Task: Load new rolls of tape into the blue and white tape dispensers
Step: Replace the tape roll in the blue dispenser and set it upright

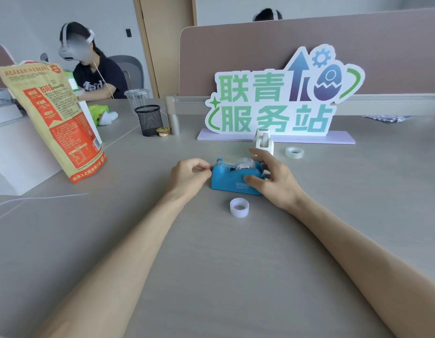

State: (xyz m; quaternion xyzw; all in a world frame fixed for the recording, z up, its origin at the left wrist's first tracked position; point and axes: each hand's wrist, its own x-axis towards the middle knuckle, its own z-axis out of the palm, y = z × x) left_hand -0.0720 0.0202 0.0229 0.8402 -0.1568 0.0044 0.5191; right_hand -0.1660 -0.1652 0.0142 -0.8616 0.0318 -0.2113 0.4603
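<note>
The blue tape dispenser (229,180) stands mid-table with a clear roll of tape (245,163) seated in it. My right hand (272,178) grips the dispenser's right end, thumb on its front. At the cutter end, my left hand (190,173) is pinched shut with fingertips together, apparently on the tape's loose end. The white dispenser (263,140) stands just behind my right hand. A clear tape roll (294,152) lies to its right. A white empty-looking core ring (239,207) lies in front of the blue dispenser.
A large sign (279,103) on a flat base stands behind the dispensers. A tall snack bag (57,118) leans at the left, with a black mesh pen cup (149,119) and a plastic cup (137,98) farther back. A person sits at the far left desk.
</note>
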